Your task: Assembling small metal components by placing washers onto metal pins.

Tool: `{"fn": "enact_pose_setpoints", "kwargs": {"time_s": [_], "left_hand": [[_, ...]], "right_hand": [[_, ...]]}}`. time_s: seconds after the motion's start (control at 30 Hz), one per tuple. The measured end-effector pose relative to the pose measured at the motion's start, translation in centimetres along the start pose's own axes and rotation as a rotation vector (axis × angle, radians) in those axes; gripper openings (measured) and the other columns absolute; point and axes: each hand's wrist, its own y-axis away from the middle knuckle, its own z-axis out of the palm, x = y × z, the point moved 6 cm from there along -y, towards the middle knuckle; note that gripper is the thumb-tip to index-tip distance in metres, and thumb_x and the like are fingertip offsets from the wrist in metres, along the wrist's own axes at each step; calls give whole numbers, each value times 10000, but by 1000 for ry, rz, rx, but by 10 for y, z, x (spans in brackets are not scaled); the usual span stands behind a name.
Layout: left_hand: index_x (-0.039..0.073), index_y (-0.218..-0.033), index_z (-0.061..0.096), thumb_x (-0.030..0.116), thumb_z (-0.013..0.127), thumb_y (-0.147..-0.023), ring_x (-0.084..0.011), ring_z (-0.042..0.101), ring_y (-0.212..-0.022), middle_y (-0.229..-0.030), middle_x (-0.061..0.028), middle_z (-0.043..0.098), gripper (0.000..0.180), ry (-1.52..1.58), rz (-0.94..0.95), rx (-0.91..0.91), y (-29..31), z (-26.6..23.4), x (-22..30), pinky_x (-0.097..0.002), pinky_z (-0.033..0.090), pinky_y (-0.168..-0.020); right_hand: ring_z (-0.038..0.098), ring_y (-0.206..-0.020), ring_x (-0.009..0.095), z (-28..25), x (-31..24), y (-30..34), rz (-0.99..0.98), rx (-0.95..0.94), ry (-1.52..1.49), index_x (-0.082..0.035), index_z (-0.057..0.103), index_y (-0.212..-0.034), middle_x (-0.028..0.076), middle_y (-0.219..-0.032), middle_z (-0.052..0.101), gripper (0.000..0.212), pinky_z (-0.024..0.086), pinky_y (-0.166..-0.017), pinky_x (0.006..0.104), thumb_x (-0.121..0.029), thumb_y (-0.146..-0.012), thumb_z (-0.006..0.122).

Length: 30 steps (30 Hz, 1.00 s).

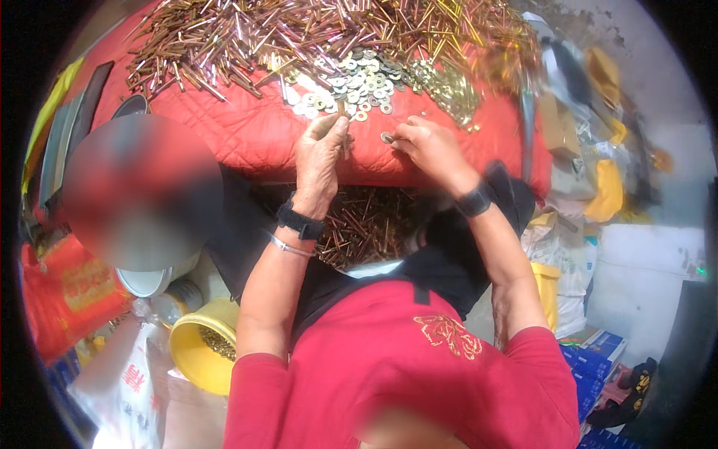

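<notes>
My left hand (320, 153) is closed at the near side of a red quilted cloth (239, 135), its thumb and fingers pinching a slim brassy bolt (341, 108) that points away from me. To its right, my right hand (428, 146) pinches a round metal washer (387, 138) at the fingertips, apart from the bolt. Just beyond both hands lies a loose heap of silvery flat washers (368, 86). Small yellowish metal pieces, perhaps nuts (449, 93), are piled to the right of the washers. A wide pile of coppery bolts (299, 34) covers the far part of the cloth.
More bolts (363, 228) lie below the cloth's near edge, between my legs. On the left are a yellow bucket (179, 344) with small metal parts, a red bag (71, 295) and a white plastic bag (127, 382). Blue boxes (591, 367) stand at the lower right.
</notes>
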Motion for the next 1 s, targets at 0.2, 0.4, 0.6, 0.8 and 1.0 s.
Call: {"fn": "enact_pose_setpoints", "kwargs": {"time_s": [0.2, 0.4, 0.6, 0.8, 1.0], "left_hand": [[13, -1075, 600, 181, 646, -890, -116, 585, -718, -816, -13, 608, 254, 53, -21, -45, -3, 0, -5, -242, 494, -635], [7, -1053, 613, 171, 641, -888, -140, 617, -750, -915, -59, 656, 234, 189, -24, -47, -13, -17, -9, -263, 509, -673], [-6, -1067, 595, 150, 622, -894, -169, 649, -833, -1022, -104, 664, 235, 301, -39, 22, -5, -5, -7, -284, 512, -701], [-13, -1088, 597, 158, 583, -911, -98, 575, -663, -833, -35, 618, 247, 152, -60, -12, -2, 1, -1, -220, 464, -578], [11, -1041, 652, 150, 623, -880, -2, 310, -492, -657, 87, 450, 215, 14, -172, -285, 10, 25, 3, -161, 236, -438]], "right_hand": [[656, -738, 326, 15, -7, -52, -122, -466, 301, -52, 664, -775, 157, -776, 657, 102, 519, -628, 441, -141, -739, 630], [684, -834, 310, 24, -28, -84, 37, -785, 402, -38, 701, -847, 139, -879, 697, 175, 551, -699, 410, -89, -701, 619], [651, -793, 317, 2, -10, -15, -130, -133, 25, -54, 631, -826, 152, -810, 660, 89, 510, -676, 397, -118, -784, 586], [642, -842, 179, -14, -14, 10, 162, 179, -600, -27, 660, -1027, 118, -952, 673, 201, 497, -727, 294, -109, -845, 637], [622, -851, 138, -38, -19, 2, 172, 168, -706, -20, 661, -1059, 93, -945, 673, 221, 485, -760, 271, -92, -850, 639]]}}
